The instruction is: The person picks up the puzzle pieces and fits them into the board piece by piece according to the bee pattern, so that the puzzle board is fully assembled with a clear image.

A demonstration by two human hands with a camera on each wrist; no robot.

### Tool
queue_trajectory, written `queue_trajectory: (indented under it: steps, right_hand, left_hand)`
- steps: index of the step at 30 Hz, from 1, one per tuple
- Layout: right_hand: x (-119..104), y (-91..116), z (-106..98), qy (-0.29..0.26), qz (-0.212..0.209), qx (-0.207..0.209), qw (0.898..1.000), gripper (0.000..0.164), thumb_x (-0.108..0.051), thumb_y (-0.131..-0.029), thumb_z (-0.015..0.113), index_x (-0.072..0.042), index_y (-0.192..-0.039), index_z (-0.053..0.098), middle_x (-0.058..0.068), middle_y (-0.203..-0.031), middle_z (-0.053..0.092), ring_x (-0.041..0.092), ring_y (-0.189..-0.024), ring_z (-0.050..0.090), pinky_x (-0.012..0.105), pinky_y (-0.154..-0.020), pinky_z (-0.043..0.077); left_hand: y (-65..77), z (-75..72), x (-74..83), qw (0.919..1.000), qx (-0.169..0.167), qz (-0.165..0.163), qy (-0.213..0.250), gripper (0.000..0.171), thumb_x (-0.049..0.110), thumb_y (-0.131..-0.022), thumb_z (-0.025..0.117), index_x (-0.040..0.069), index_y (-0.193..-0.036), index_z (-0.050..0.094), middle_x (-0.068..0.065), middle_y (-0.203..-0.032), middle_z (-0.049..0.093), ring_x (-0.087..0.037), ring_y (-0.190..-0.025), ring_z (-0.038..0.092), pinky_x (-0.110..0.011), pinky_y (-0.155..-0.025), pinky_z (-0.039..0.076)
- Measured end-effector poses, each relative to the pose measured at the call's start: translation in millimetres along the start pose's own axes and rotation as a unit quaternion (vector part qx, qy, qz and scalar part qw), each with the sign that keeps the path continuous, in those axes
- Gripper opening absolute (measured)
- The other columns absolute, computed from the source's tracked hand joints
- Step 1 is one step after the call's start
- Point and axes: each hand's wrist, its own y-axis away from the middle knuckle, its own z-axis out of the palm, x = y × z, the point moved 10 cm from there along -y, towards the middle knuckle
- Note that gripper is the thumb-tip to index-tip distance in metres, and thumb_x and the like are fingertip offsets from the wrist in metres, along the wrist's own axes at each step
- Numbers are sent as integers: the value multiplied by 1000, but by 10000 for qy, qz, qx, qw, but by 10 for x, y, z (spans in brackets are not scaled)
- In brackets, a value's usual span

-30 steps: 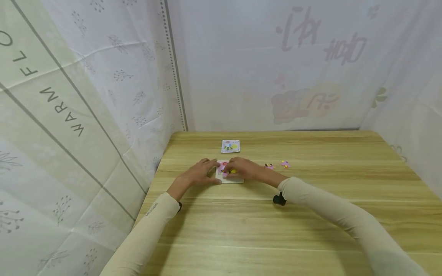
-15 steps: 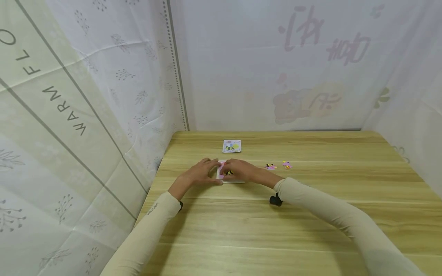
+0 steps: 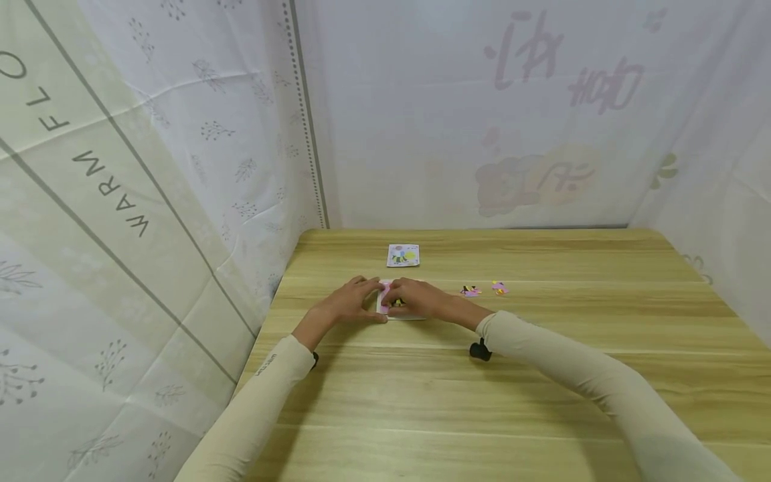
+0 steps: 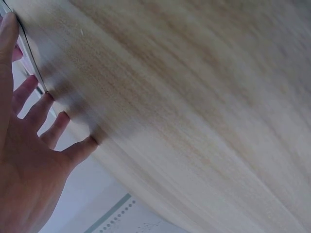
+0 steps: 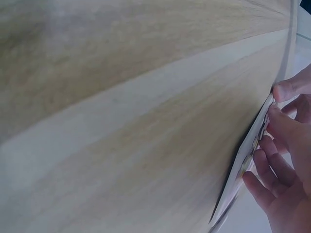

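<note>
Puzzle board (image 3: 379,306) well off the edges

I see it on the tabletop (image 3: 434,402), room nearside, near rim running left-right, long axis unclear. The left hand (image 3: 351,302), fingers spread, touches its left side; the right hand (image 3: 423,298) curls over it, any grip hidden.

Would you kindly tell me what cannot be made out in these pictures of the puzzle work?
Head view: much of the flat white puzzle board, hidden by the right hand.
Head view: exact print on the loose pink-and-yellow puzzle pieces, too small.
Left wrist view: most of the board, cut off by the left edge.
</note>
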Motion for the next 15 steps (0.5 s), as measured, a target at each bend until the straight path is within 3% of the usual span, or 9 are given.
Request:
queue_trajectory:
  steps: [15]
  right_hand:
    - [4,25,13,38,13,-197,9998,21,-17,-101,70,-12,-121,78,6,-119,69,21,-107,63,33,-86,56]
  left_hand:
    - [-7,-2,16,10000,-3,5,-41,84,55,-91,76,15,-158,45,-11,-167,33,-36,-150,34,-60,-116,37]
